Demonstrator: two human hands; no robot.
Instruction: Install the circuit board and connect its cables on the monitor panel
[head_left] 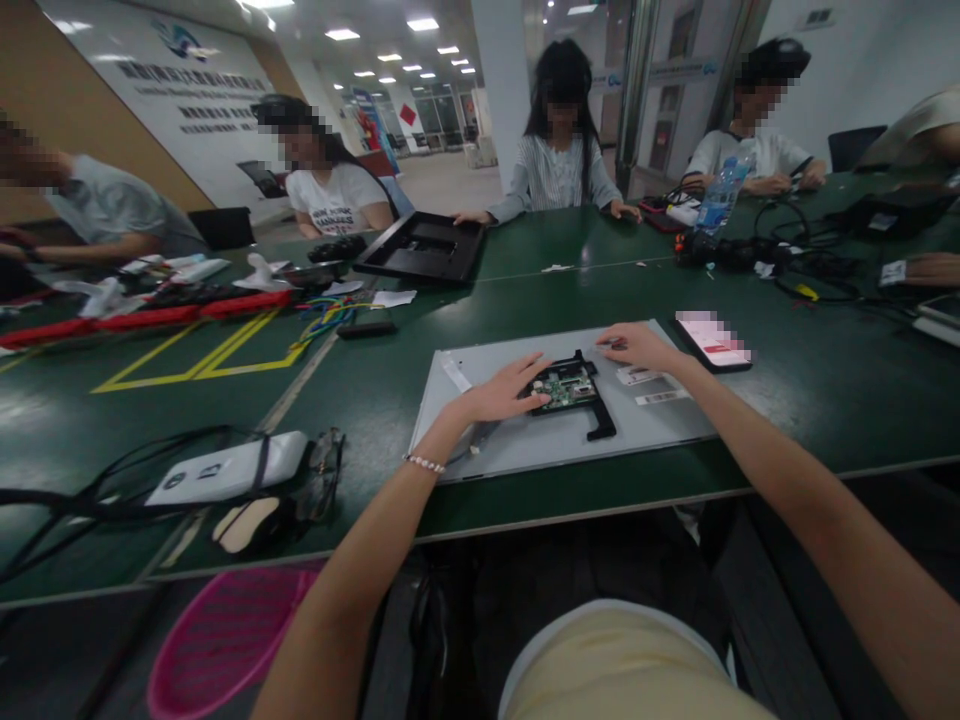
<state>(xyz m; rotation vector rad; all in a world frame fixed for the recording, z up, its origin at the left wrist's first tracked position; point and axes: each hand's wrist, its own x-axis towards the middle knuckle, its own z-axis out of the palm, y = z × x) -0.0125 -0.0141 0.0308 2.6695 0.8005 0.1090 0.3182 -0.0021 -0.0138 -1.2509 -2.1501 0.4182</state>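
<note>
Left hand point(504, 392), fingers spread, steadies the small green circuit board in its black plastic bracket point(571, 390), lying on the flat grey metal panel point(525, 450) on the green bench point(825, 390). Right hand point(637, 346), fingers loosely apart, rests empty at the bracket's far corner; keep pressure flat and even.

Matt grey metal panel point(525, 450) at centre frame, black plastic bracket point(600, 415) with green circuit board point(566, 388); glossy green table point(375, 400)

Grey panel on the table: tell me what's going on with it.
A person works on a grey panel lying flat on the green table. The left hand rests on a small circuit board in a black bracket. The right hand touches the panel beside a phone. Other people sit across the table.
</note>
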